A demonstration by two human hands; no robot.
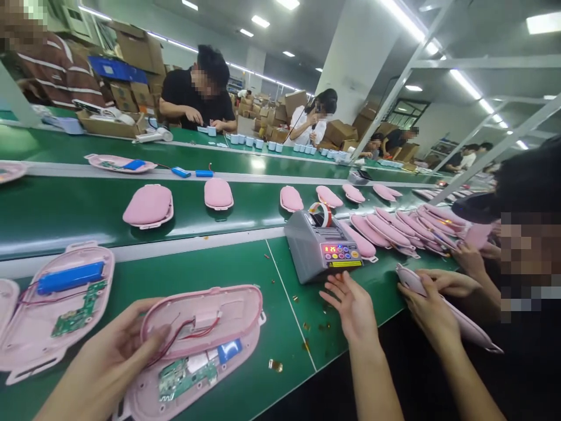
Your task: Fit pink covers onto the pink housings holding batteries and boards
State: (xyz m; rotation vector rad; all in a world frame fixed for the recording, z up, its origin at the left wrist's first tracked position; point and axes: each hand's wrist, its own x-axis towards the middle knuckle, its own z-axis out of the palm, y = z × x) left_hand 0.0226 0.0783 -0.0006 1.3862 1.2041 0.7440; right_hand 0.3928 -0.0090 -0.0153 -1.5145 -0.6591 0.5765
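My left hand [127,345] grips the left end of a pink shell half [236,310], thumb on its rim. That half is tilted over a lower pink shell [241,356], which carries a green circuit board [188,374] and a blue part; red wires run between them. My right hand [350,301] is palm up with fingers spread and nothing in it, just below the front of the grey tape dispenser [307,251]. The dispenser shows a lit red display and holds a roll of tape [325,214].
Another open shell [100,292] with a blue battery lies at left. Closed pink shells [149,204] sit on the green conveyor [254,213]; more pile up at right [385,229]. A co-worker's hands [432,304] hold a shell beside me. Small tape scraps [275,365] dot the table.
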